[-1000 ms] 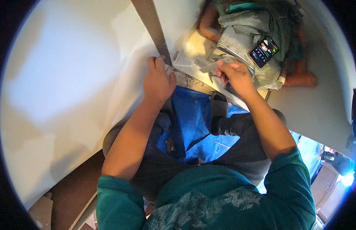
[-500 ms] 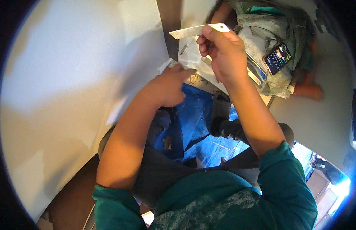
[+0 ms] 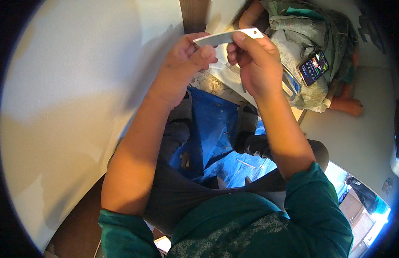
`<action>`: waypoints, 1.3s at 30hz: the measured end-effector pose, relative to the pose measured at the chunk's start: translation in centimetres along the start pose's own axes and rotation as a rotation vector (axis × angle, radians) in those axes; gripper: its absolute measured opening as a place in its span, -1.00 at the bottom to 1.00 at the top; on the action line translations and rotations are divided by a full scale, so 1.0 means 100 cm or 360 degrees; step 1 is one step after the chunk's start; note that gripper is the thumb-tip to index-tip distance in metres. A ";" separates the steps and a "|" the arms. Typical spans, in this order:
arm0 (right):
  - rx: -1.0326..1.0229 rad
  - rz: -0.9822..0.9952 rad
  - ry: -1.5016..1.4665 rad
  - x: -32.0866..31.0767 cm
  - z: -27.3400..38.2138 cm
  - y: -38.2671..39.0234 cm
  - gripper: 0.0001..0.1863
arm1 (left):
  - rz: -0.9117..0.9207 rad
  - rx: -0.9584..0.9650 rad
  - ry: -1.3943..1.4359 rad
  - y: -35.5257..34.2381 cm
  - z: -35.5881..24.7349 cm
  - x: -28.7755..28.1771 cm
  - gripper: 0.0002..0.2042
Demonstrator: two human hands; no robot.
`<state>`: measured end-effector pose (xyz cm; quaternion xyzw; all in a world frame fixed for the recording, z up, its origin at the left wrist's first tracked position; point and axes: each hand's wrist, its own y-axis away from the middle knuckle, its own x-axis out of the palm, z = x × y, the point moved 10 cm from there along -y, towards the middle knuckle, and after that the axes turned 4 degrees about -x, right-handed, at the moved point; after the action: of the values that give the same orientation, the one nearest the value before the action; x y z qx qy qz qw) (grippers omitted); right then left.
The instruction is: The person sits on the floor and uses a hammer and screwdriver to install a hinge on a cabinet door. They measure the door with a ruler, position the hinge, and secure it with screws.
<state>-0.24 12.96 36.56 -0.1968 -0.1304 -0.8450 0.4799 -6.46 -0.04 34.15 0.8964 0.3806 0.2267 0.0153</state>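
Observation:
My right hand (image 3: 261, 64) pinches a thin, pale metal strip (image 3: 223, 38) between thumb and fingers near its right end. The strip looks like a cutter blade, with slanted ends and a small hole at the right. My left hand (image 3: 182, 64) is closed around the strip's left end, its thumb just below the lower edge. Exactly how the left fingertips meet the strip is hard to make out. Both hands are raised in front of a brown vertical post (image 3: 194, 17).
A pale wall (image 3: 74, 94) runs along my left. A dusty grey-green cloth bundle (image 3: 289, 30) lies at the far right, with a lit phone (image 3: 313, 68) on it and flat strip-like tools (image 3: 287, 88) beside it. Blue sheeting (image 3: 214, 124) covers the floor between my legs.
My left hand has risen from the ledge by the wall corner to the strip's left end. The right hand still holds the strip and has shifted slightly right.

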 end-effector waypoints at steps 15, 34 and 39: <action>0.0216 0.0257 0.0632 -0.010 -0.010 0.025 -0.79 | 0.0213 -0.0099 -0.0720 0.003 -0.003 0.009 -0.83; -0.1592 0.0901 0.1909 0.061 0.120 0.102 -0.65 | 0.0070 0.0029 -0.1680 0.006 0.008 0.000 -0.70; -0.1638 0.0964 0.1892 0.060 0.118 0.111 -0.63 | 0.0093 0.0352 -0.1606 0.007 -0.002 0.007 -0.77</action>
<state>9.06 7.63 50.15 0.0600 0.6039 -0.5967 0.5250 -5.67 -0.04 34.75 0.9006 0.3224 -0.2753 0.0957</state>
